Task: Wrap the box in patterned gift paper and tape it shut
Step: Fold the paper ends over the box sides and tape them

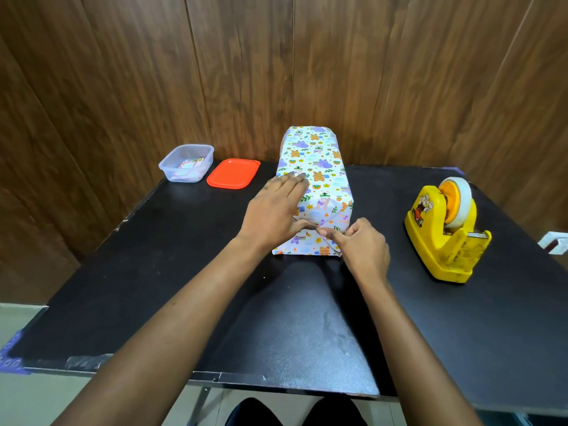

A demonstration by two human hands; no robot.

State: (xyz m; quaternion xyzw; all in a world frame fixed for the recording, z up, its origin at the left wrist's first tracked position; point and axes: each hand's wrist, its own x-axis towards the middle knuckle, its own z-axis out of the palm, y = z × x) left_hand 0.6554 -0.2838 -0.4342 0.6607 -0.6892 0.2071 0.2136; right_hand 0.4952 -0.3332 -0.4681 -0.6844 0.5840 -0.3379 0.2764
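Observation:
The box (319, 179), covered in white gift paper printed with bears, bunnies and rainbows, lies lengthwise on the black table (172, 272). My left hand (276, 207) lies flat on its top left side, fingers straight, with the thumb pressing the folded flap on the near end. My right hand (359, 244) is at that same near end with curled fingers, its thumb and forefinger pressed on the fold seam beside my left thumb. I cannot make out a piece of tape under the fingers.
A yellow tape dispenser (442, 238) with a tape roll stands at the right. A clear plastic container (186, 162) with small items and its red lid (233, 173) sit at the table's far left. A wood-panel wall rises right behind the table.

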